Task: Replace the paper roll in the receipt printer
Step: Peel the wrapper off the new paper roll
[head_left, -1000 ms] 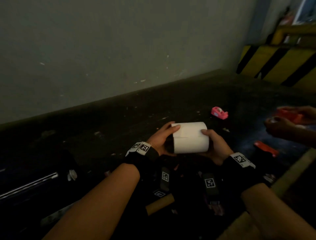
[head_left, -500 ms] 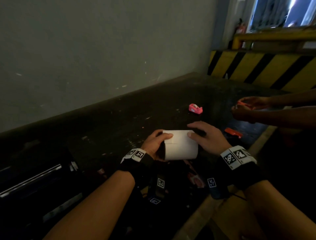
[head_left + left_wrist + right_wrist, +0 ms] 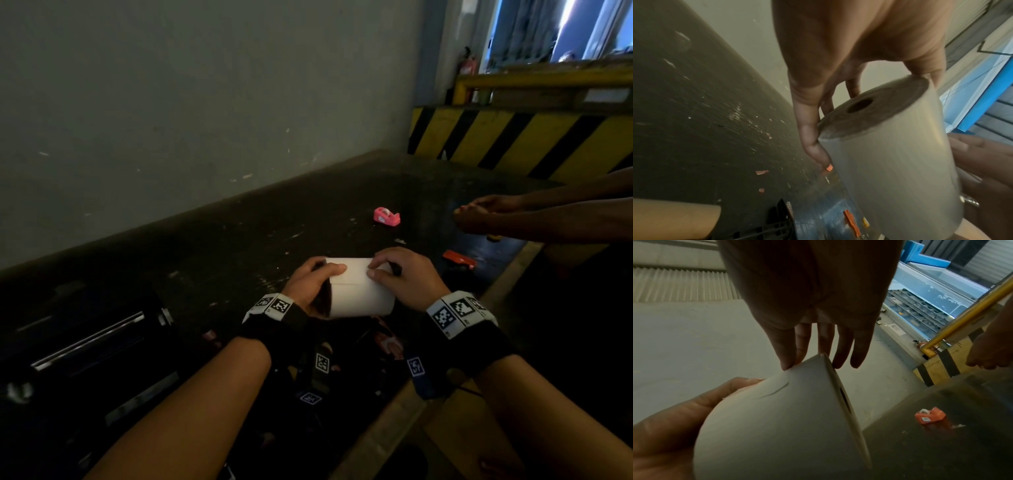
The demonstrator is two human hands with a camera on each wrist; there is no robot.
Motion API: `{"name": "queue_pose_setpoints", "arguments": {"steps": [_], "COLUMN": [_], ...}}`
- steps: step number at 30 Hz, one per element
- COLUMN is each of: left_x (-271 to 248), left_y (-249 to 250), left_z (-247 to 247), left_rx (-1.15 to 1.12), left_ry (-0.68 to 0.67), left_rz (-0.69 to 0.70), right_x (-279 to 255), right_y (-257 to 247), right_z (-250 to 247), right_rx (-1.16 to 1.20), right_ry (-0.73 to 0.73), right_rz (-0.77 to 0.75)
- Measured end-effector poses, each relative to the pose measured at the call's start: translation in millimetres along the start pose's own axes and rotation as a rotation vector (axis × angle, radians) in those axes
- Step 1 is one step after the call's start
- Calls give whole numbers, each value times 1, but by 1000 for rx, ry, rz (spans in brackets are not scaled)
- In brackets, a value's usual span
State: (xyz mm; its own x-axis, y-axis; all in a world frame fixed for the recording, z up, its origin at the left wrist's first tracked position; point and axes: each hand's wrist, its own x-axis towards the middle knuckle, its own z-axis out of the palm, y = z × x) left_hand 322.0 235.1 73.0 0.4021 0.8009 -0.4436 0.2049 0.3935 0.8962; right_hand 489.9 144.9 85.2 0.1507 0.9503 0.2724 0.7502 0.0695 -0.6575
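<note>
A white paper roll lies sideways between my two hands above the dark bench. My left hand grips its left end, thumb on top and fingers behind. My right hand lies over the right end, thumb and forefinger pressed together on the paper beside the seam line. In the left wrist view the roll shows its hollow core. In the right wrist view my right fingertips touch the rim of the roll. The black printer sits low at the left, in deep shadow.
A pink tape dispenser and a red tool lie on the bench beyond the roll. Another person's hands reach in from the right. A yellow-and-black barrier stands behind, and a grey wall runs along the bench's far side.
My right hand has shifted from cupping the roll's right end to lying over its top. The view has swung right. The other person's hands have risen.
</note>
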Motion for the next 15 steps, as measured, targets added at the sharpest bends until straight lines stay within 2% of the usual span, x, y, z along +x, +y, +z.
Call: {"name": "queue_pose_setpoints", "arguments": {"steps": [3,6,8,11,15], "left_x": [-3,-7,-10,-16,-19], "left_y": [-1,1,4,6,8], "left_z": [0,-1,-2,-4,-8], "left_rx": [-19,-32,-47,-70,-80], "left_ry": [7,7,8,-34,-70], "left_rz": [2,-2,-14,-69,-115], "right_x": [-3,-11,-18,-23,-19], "right_y": [-2,-3,-4,-1,5], "right_z": [1,5,7,10,6], "right_rx": [-31,-129,-163,-159,-144], "right_ry": [14,72,49,-14,50], "right_rz": [-1,-87,-156,-267,-352]}}
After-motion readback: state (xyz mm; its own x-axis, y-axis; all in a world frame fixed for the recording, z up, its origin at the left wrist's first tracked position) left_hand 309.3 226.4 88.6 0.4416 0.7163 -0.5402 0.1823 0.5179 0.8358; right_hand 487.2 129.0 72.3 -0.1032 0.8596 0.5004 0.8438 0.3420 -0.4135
